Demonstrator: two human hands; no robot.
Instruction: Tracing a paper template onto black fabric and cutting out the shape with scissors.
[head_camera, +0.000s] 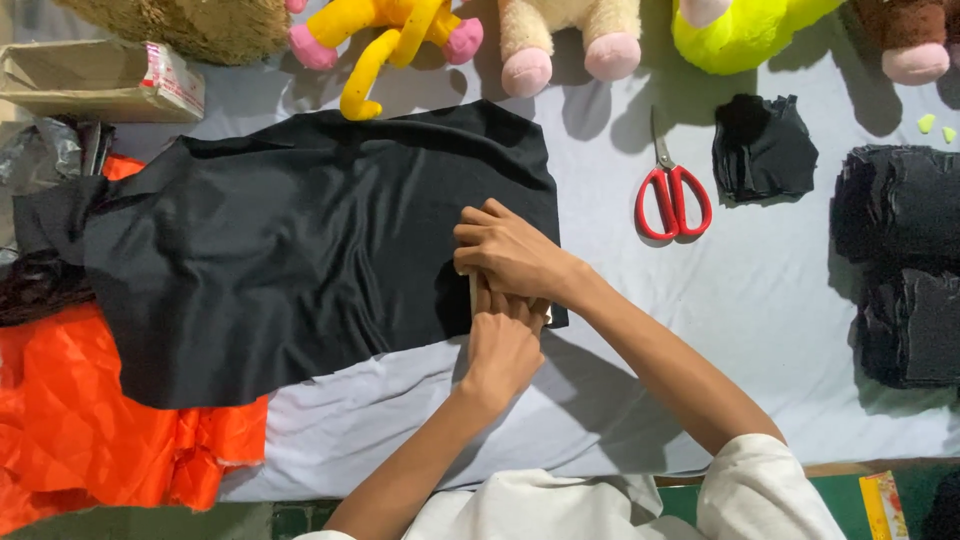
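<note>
From my remote seat I watched both hands meet at the right edge of the large black fabric (320, 250), which lay spread across the white-covered worktop (760, 330), roughly at nine o'clock from the wrists. The right hand (512, 252) lay flat, fingers together, pressing a small pale template (473, 290) down on the cloth; only a sliver of that piece showed beneath the knuckles. The left hand (505, 345) was curled just under it, touching it, fingers bunched as if round a marker or chalk, though I could not tell what, if anything, it gripped.

As for progress, I judged the work well under way but far from finished: stacks of cut black pieces (900, 270) sat at three o'clock, with a smaller black piece (765, 150) nearer two o'clock, while most of the large sheet looked uncut. The red-handled scissors (672, 195) rested untouched at one o'clock, well apart from either hand. Orange fabric (90, 420) lay at eight o'clock, plush toys (570, 35) lined the twelve o'clock edge, and a cardboard box (100, 80) sat at ten o'clock.
</note>
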